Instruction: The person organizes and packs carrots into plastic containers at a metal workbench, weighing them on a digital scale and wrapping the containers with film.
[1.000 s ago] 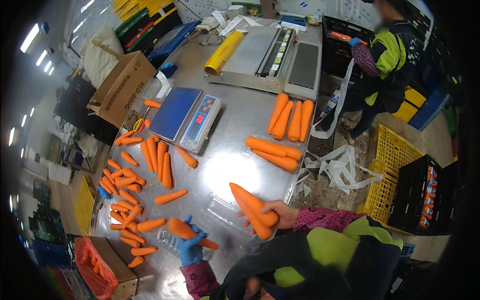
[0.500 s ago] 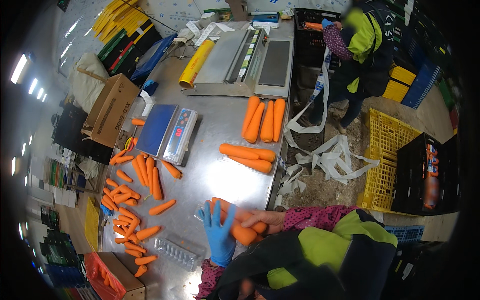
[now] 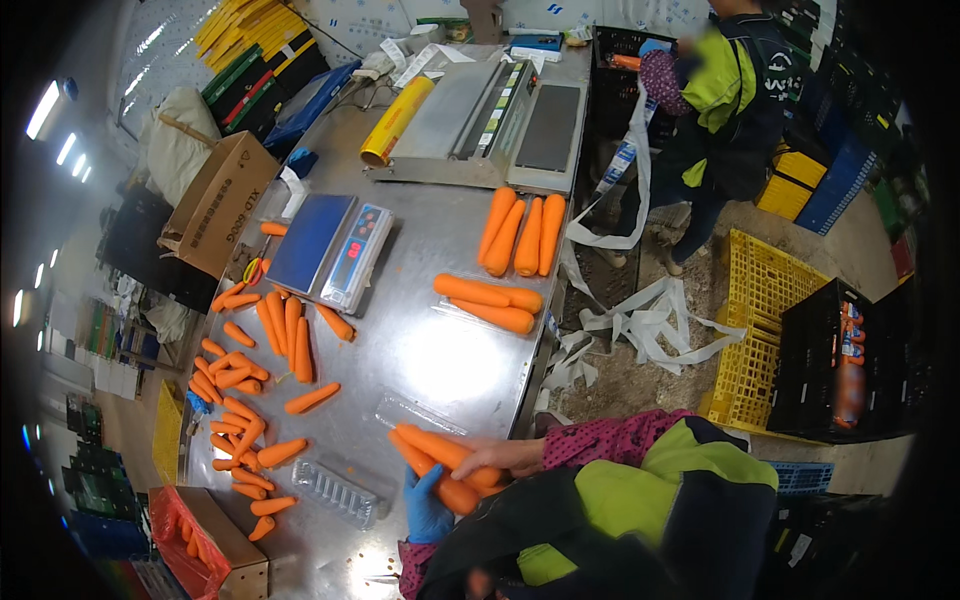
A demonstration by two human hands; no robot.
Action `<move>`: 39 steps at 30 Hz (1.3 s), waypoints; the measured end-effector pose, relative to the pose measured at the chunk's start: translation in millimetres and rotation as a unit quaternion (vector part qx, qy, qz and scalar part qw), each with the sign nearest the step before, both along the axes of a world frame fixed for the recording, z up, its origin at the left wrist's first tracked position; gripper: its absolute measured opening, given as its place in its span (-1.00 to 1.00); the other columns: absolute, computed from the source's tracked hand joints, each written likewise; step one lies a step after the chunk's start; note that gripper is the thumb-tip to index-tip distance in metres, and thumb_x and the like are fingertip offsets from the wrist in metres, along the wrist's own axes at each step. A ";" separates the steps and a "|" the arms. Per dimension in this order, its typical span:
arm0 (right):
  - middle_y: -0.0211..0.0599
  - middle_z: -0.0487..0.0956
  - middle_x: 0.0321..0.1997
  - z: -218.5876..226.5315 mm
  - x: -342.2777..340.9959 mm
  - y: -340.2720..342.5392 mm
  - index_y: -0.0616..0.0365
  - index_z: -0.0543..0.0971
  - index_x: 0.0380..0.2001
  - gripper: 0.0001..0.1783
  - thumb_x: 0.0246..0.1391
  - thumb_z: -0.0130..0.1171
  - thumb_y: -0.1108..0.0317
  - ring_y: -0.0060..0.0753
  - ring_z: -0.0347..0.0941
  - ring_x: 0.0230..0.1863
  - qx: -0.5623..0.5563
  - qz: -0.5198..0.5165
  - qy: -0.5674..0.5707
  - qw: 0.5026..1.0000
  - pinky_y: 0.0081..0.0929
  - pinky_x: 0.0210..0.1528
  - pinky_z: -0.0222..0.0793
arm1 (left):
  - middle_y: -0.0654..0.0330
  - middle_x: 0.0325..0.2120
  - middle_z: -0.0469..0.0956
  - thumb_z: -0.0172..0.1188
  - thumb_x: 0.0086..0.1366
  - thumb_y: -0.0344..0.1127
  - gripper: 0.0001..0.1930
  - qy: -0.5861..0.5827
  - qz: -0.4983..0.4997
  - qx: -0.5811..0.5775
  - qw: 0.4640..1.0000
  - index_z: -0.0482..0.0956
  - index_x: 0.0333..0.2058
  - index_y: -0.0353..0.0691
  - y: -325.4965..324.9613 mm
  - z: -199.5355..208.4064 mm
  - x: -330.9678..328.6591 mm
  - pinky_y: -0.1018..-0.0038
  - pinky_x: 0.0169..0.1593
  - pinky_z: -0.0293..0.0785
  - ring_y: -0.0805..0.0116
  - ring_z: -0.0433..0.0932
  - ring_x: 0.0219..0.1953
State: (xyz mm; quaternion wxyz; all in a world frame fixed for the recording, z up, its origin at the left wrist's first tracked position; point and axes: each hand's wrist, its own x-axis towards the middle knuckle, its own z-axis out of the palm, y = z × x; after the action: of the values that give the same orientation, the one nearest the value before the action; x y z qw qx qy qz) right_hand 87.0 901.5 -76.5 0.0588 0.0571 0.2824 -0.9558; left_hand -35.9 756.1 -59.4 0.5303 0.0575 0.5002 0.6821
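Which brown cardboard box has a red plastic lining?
The lower-left box, whose red lining holds orange carrots; the upper box, near the blue-topped electronic scale, shows none.

30+ carrots (image 3: 303,350), 1 elec. scale (image 3: 312,240), 2 ppl (image 3: 728,85)

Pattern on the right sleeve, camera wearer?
Dark spots on pinkish-purple; the right sleeve shows best in the head view, the only one.

head view — left of a worn pair | fisheye, facing down | near, over the metal table (image 3: 385,365)
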 end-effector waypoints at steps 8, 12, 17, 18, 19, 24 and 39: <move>-0.27 0.29 0.32 -43.5 -12.4 -39.8 -0.08 -0.09 0.52 0.00 0.09 0.18 0.31 -0.49 0.41 0.12 0.166 0.021 0.158 0.973 -0.54 0.05 0.44 | -0.06 0.18 0.35 0.09 0.19 -0.43 -0.31 -0.144 0.035 -0.020 0.989 0.17 0.32 -0.22 -67.4 -7.4 -1.7 0.14 0.22 0.48 0.01 0.45 0.18; -0.32 0.51 -0.17 -16.2 4.0 -34.3 -0.11 -0.07 0.52 0.00 0.10 0.21 0.34 -0.57 0.47 -0.19 0.069 0.099 -0.026 0.992 -0.59 -0.13 0.44 | 0.03 -0.10 0.51 0.12 0.24 -0.52 -0.48 -0.162 0.055 -0.015 0.985 0.29 0.19 -0.25 -78.9 -24.4 -9.5 0.20 0.02 0.61 0.11 0.58 -0.03; -0.14 0.35 0.20 7.6 -5.7 -25.8 0.01 -0.01 0.50 0.01 0.01 0.23 0.36 -0.26 0.34 0.18 0.342 -0.003 -0.002 0.940 -0.33 0.21 0.32 | -0.06 0.03 0.46 0.06 0.23 -0.57 -0.39 -0.146 0.164 -0.031 0.975 0.18 0.27 -0.24 -83.7 -4.3 7.6 0.13 0.12 0.57 0.07 0.60 -0.02; -0.13 0.34 0.20 6.3 -13.9 -22.7 -0.01 0.00 0.50 0.03 -0.02 0.24 0.35 -0.20 0.32 0.21 0.426 -0.037 0.029 0.903 -0.29 0.24 0.30 | -0.07 0.03 0.46 0.06 0.23 -0.58 -0.38 -0.151 0.166 -0.029 0.974 0.18 0.28 -0.23 -85.3 -9.2 4.3 0.13 0.12 0.57 0.06 0.60 -0.02; -0.09 0.35 0.18 6.7 -22.1 -22.4 -0.03 0.03 0.49 0.02 -0.05 0.24 0.35 -0.13 0.33 0.19 0.491 -0.028 0.000 0.871 -0.27 0.23 0.30 | -0.07 0.03 0.46 0.06 0.23 -0.58 -0.38 -0.157 0.167 -0.027 0.973 0.17 0.28 -0.23 -89.3 -11.7 3.7 0.13 0.12 0.57 0.06 0.60 -0.02; 0.04 0.27 0.24 0.1 -77.0 -31.4 -0.27 0.20 0.44 -0.03 -0.14 0.22 0.27 0.03 0.32 0.11 0.713 -0.023 -0.124 0.690 -0.16 0.18 0.31 | -0.07 0.02 0.46 0.05 0.23 -0.57 -0.40 -0.154 0.180 -0.018 0.971 0.18 0.27 -0.26 -100.9 -21.3 -2.4 0.14 0.11 0.58 0.06 0.60 -0.04; -0.06 0.26 0.36 8.0 -69.4 2.1 0.06 0.35 0.31 -0.22 -0.08 0.21 0.40 0.11 0.14 0.34 0.787 -0.141 0.125 0.588 0.02 0.34 0.00 | -0.04 0.16 0.39 0.08 0.35 -0.38 -0.36 -0.074 0.029 -0.028 0.996 0.12 0.35 -0.35 -60.4 6.5 -43.4 0.28 0.07 0.58 0.10 0.59 -0.02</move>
State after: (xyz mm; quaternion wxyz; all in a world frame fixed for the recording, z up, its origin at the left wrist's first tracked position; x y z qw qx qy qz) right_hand 17.6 903.6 -68.5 -0.1805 -0.0003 0.9172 -0.3553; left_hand -79.2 695.7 -52.9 0.5471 -0.0226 0.4799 0.6854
